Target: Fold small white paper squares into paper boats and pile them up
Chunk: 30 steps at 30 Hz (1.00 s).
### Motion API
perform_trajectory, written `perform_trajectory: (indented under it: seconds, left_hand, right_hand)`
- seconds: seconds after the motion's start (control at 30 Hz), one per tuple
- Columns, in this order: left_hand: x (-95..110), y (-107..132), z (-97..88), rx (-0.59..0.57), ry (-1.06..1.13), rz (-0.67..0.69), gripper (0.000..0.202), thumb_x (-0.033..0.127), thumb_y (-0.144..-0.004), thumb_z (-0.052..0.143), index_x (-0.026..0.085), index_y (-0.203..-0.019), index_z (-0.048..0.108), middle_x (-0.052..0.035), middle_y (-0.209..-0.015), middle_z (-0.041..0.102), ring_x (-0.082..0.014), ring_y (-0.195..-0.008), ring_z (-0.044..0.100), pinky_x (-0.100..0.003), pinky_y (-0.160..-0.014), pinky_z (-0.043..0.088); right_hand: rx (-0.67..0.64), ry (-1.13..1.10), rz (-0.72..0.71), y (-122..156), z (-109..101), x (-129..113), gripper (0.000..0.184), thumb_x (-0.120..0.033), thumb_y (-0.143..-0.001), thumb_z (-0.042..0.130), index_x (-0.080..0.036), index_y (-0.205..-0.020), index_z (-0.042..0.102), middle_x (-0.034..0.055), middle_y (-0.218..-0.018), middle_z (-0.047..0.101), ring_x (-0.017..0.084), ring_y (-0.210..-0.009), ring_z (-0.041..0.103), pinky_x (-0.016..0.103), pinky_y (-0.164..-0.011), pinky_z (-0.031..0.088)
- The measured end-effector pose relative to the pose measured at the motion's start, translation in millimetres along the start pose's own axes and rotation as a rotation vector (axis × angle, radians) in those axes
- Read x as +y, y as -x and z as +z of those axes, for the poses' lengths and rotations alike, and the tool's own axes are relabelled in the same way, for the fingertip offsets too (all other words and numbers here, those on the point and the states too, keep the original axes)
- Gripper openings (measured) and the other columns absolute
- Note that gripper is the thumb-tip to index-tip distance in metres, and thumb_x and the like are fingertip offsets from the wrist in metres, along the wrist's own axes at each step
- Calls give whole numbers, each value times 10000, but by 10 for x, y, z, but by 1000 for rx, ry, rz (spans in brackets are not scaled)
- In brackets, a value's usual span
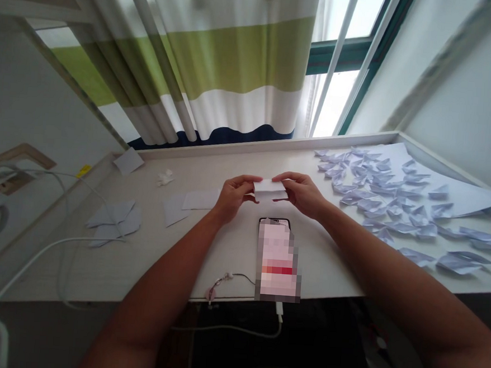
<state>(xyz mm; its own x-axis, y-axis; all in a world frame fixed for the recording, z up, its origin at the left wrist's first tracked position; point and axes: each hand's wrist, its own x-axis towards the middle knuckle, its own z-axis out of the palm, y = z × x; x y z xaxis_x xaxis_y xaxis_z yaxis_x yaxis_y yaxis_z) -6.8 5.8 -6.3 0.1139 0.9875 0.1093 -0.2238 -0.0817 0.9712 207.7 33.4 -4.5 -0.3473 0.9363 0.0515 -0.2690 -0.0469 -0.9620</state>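
Note:
A small folded piece of white paper (pixel 270 190) is held just above the desk, in front of me. My left hand (pixel 237 196) pinches its left end, and my right hand (pixel 301 194) grips the right end, with fingers on top and thumb below. Right under the hands a phone (pixel 278 259) lies on the desk, its screen blurred out. Flat white paper sheets (pixel 198 200) rest beside my left hand. To the right of my right hand spread many folded paper boats (pixel 370 204), some on a large white sheet (pixel 465 194).
More loose paper (pixel 114 219) lies at the left, near a white cable (pixel 56 243). A crumpled tissue (pixel 165 177) and a square paper (pixel 128 161) sit toward the back. A charging cable (pixel 279 311) hangs over the front edge. Raised rims border the white desk (pixel 231 261).

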Motion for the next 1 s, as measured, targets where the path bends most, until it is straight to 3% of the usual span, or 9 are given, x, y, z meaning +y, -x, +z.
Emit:
perform_trajectory:
  seconds: [0.1, 0.2, 0.27, 0.37, 0.53, 0.6, 0.77, 0.9, 1.0]
  left_hand:
    - [14, 15, -18, -16, -19, 26, 262, 384, -767, 789, 145, -866, 831, -61, -828, 758, -162, -733, 678, -277, -592, 585]
    - [-16, 9, -32, -15, -140, 99, 197, 287, -731, 824, 145, -867, 834, -27, -755, 735, -125, -663, 630, -256, -601, 551]
    - [-43, 4, -38, -44, -200, 144, 221, 230, -724, 837, 147, -928, 839, 4, -696, 700, -105, -624, 596, -245, -610, 524]
    - [-68, 7, -42, -93, -242, 176, 308, 207, -760, 843, 154, -1063, 830, -4, -763, 728, -105, -670, 622, -240, -648, 504]
    - [-56, 12, -42, -87, -262, 151, 494, 234, -778, 880, 172, -1253, 760, 11, -804, 734, -107, -699, 642, -245, -693, 509]
    - [-50, 9, -39, -50, -246, 109, 488, 315, -777, 910, 165, -1213, 751, 3, -799, 746, -121, -705, 660, -253, -691, 517]
    - [-64, 19, -6, -86, -291, 20, 424, 525, -789, 910, 142, -911, 774, -87, -821, 802, -184, -750, 727, -293, -691, 535]
    - [-54, 29, 0, 11, -357, 113, 356, 496, -799, 885, 160, -863, 783, -61, -766, 783, -175, -708, 693, -294, -676, 521]
    - [-18, 40, -16, -35, -456, 148, 294, 455, -816, 855, 171, -839, 785, -40, -743, 761, -161, -678, 660, -288, -666, 507]
  right_hand:
    - [-14, 27, 4, 2, -12, -3, 150, -326, -714, 838, -200, -755, 767, 30, -749, 700, 180, -695, 672, 306, -621, 568]
    - [23, 49, -11, 7, -23, -16, 167, -328, -729, 795, -209, -712, 679, 12, -729, 656, 180, -685, 676, 297, -607, 543]
    - [67, 100, -30, 9, -30, -21, 183, -347, -747, 812, -220, -801, 692, 1, -752, 667, 184, -692, 685, 297, -606, 538]
    - [50, 269, -64, 8, -45, -10, 310, -467, -797, 863, -216, -958, 776, 24, -809, 728, 190, -723, 684, 309, -625, 540]
    - [-45, 420, -155, -10, -72, 51, 497, -657, -785, 898, -167, -786, 813, 40, -696, 710, 147, -635, 582, 301, -585, 456]
    - [-11, 341, -158, -20, -71, 69, 521, -672, -737, 935, -170, -820, 822, 39, -723, 729, 149, -649, 601, 305, -599, 484]
    - [53, 136, -138, -30, -40, 67, 570, -670, -632, 1008, -188, -849, 796, 44, -810, 772, 167, -706, 655, 335, -659, 576]
    - [7, 135, -112, -10, -23, 33, 550, -637, -632, 1023, -185, -838, 789, 51, -837, 782, 188, -766, 698, 367, -742, 616]
    - [-44, 214, -119, 14, -12, 13, 534, -652, -689, 984, -178, -883, 832, 66, -867, 801, 198, -793, 708, 359, -756, 597]
